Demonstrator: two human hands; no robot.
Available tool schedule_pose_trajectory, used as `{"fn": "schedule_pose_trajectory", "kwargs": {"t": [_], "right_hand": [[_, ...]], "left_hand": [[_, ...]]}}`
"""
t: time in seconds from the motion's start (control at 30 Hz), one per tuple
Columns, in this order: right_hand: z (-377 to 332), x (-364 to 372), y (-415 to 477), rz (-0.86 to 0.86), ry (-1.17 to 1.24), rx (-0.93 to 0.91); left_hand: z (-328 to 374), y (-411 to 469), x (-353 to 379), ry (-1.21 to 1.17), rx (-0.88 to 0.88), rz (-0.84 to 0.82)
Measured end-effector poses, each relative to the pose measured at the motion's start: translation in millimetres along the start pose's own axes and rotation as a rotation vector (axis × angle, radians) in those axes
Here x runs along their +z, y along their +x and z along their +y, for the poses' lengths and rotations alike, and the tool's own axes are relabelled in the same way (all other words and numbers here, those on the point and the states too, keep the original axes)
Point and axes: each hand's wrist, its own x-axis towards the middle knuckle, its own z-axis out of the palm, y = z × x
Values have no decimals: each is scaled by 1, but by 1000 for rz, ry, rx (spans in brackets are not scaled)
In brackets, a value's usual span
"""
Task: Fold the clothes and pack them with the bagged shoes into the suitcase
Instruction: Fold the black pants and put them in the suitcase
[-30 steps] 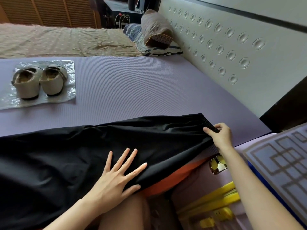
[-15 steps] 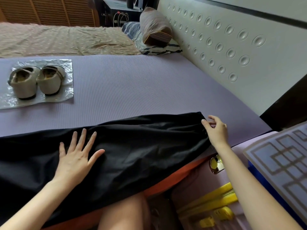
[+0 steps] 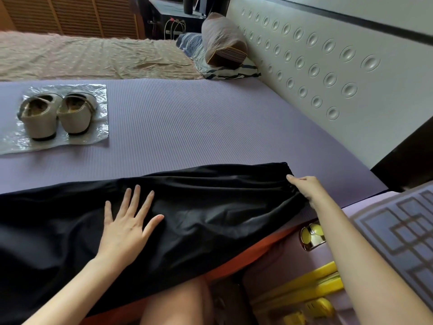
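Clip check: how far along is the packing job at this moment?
Early. Done: nothing folded or packed that I can see. In hand: the black garment lies spread on the purple mat; the left hand presses flat on it while the right hand grips its gathered end. Left: fold it, bag the shoes, which sit on the flat plastic bag, and load the suitcase.
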Motion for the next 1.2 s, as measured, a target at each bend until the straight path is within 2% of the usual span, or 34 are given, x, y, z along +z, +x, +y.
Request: {"fn": "schedule_pose_trajectory", "kwargs": {"t": [0.23,0.33,0.47,0.6,0.7,0.9,1.03,1.2], "right_hand": [[30,1,37,-54,-79,37],[35,-1,47,-77,-108,47],[54,-4,76,-90,-105,74],[-8,-9,-7,7,17,-19],[-28,-8,-29,61,6,-78],[-29,-9,-43,-109,77,28],[-38,-9,-57,-111,20,-95],[-71,3,-90,-148,-70,-294]], "left_hand": [[5,4,-6,9,-19,-76],[14,9,-13,-48,22,-44],[19,14,-5,-10,35,-125],[16,12,-2,4,34,-149],[16,13,-3,-2,38,-162],[15,15,-7,-27,63,-183],[16,16,-18,-132,26,-247],[16,3,-30,-451,-11,-146]]}}
